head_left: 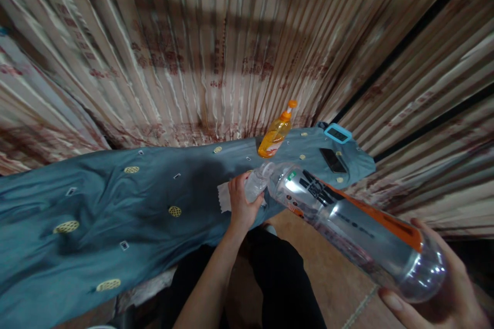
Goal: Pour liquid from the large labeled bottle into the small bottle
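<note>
My left hand [242,205] is closed around a small clear plastic bottle [255,184], its neck slanting up to the right. A white paper tissue [224,197] with a jagged edge lies by that hand on the cloth. My right hand [451,282] grips the base end of a large clear plastic bottle [328,208] with an orange and black label. This bottle is tilted, its narrow end down toward the small bottle's neck. The two necks overlap in view; whether they touch I cannot tell. Any liquid inside either bottle is hard to make out.
A pump bottle of orange liquid [275,136] stands at the back of the teal patterned cloth [154,185]. To its right lie a dark phone [332,160] and a light-blue framed device [338,133]. Pleated curtains [216,51] hang behind. Below are my legs and a tiled floor [320,262].
</note>
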A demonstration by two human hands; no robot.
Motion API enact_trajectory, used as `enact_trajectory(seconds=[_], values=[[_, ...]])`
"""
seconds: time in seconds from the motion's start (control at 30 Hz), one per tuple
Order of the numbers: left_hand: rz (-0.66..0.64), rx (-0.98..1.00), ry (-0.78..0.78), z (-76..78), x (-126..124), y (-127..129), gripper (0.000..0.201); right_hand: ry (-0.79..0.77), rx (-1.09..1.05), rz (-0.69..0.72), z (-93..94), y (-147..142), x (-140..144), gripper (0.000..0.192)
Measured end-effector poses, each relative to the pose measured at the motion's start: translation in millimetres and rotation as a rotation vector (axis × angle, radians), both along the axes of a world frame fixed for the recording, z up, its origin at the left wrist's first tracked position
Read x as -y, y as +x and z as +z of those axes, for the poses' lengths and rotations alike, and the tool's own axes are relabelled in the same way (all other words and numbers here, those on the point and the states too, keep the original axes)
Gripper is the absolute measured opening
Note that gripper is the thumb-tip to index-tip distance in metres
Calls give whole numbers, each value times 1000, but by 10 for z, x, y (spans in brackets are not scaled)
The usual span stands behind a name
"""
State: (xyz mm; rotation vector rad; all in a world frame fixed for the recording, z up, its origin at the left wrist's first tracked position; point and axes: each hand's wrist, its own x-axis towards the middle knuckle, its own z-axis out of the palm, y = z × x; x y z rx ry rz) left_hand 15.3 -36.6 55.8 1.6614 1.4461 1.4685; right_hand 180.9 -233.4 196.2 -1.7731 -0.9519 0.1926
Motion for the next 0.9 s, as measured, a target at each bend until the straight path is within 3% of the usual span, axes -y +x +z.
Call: enact_trajectory(seconds=[0.37, 0.63, 0.9], values=[[-46, 3, 5, 13, 24, -35, 62, 23, -69, -27, 30, -100, -20, 116], [-67, 7, 5, 3, 29, -48, 59, 25, -40, -19, -45, -7, 37, 113], [-55, 10, 4, 6, 30, -37, 58, -31, -55, -30, 44, -77, 34, 113]])
